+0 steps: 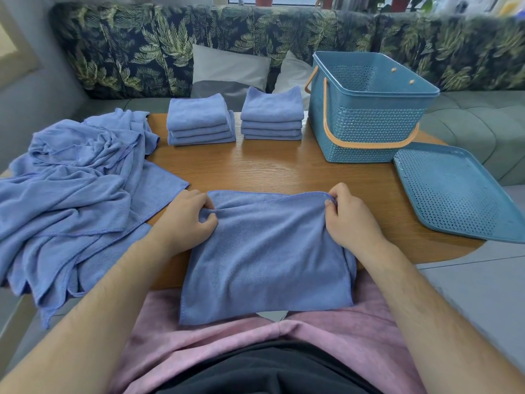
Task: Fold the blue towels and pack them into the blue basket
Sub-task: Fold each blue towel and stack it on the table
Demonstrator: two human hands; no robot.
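Note:
A blue towel [264, 251], folded over once, lies on the near edge of the wooden table [270, 169] and hangs over my lap. My left hand [189, 216] pinches its far left corner. Its far right corner is pinched by my right hand [350, 216]. A heap of unfolded blue towels [76, 200] covers the table's left side. Two stacks of folded blue towels [200, 120] [272, 115] stand at the far edge. The blue basket [366, 109] with orange handles stands empty at the far right.
The basket's perforated blue lid [454, 191] lies flat on the right, partly over the table edge. A leaf-patterned sofa [170, 44] with white and grey cushions [230, 69] runs behind the table. Bare wood shows between the stacks and my hands.

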